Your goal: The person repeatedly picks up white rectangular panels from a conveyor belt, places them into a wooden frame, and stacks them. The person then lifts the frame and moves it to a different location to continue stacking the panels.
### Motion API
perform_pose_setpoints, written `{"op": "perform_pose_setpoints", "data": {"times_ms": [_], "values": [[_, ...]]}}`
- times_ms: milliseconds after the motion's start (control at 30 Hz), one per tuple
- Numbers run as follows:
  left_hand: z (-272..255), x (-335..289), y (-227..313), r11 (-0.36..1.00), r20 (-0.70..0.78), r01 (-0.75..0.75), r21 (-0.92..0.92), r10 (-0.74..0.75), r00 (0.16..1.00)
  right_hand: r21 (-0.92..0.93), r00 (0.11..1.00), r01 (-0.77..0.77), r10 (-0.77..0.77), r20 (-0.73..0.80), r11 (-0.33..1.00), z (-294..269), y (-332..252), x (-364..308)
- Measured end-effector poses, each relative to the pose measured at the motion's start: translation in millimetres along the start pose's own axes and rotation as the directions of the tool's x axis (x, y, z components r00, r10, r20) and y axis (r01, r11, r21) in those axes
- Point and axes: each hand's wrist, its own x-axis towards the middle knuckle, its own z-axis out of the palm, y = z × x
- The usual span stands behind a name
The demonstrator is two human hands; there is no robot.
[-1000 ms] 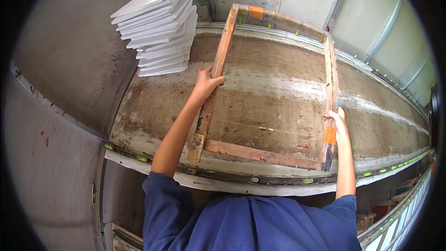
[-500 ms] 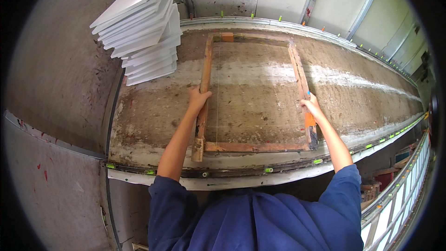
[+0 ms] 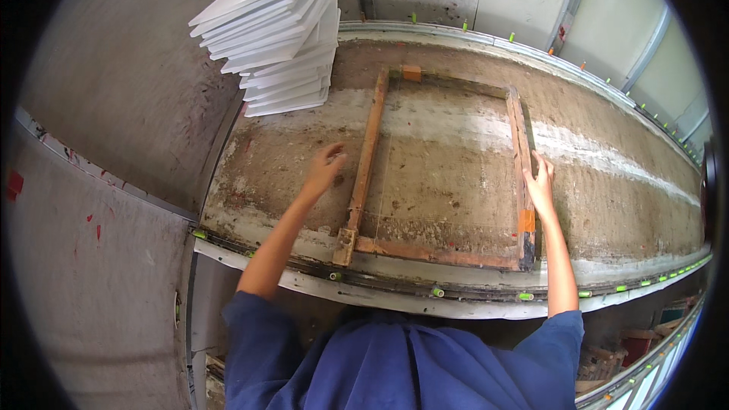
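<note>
A worn wooden frame lies flat on the stained long table. Orange tape wraps its far bar and its right bar, and thin pale lines cross the space inside it. My left hand is off the frame, a little left of the left bar, with loosely bent fingers apart and nothing in them. At the right bar, my right hand has its fingers spread, its thumb over the wood; whether it still touches the bar I cannot tell.
A tall leaning stack of white sheets or thin panels stands at the table's far left. Green and orange pegs line the rails along the near and far edges of the table. A grey wall rises on the left.
My left hand has let go of the left bar and moved off to its left. My right hand's fingers have loosened from the right bar. The whole view has shifted and tilted slightly.
</note>
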Motion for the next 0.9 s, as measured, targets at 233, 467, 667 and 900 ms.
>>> {"op": "perform_pose_setpoints", "data": {"times_ms": [233, 467, 667, 900], "values": [[-134.4, -19.2, -19.1, 0.939, -0.228, 0.245, -0.241, -0.300, 0.926, 0.472, 0.928, -0.024, -0.156, 0.338, 0.881, 16.1, -165.8, 20.5], [-220.7, 39.3, -107.8, 0.857, -0.253, 0.258, -0.445, -0.397, 0.882, 0.686, 0.697, -0.508, -0.220, 0.683, 0.520, 169.5, -344.1, 17.1], [-228.5, 104.2, -152.3, 0.751, -0.169, 0.238, -0.616, -0.421, 0.891, 0.729, 0.742, -0.670, 0.118, 0.660, 0.140, 336.0, -392.2, 45.4], [-230.1, 183.4, -180.2, 0.779, -0.065, 0.319, -0.541, -0.417, 0.907, 0.797, 0.791, -0.567, 0.406, 0.458, 0.206, 412.6, -422.3, 71.8]]}}
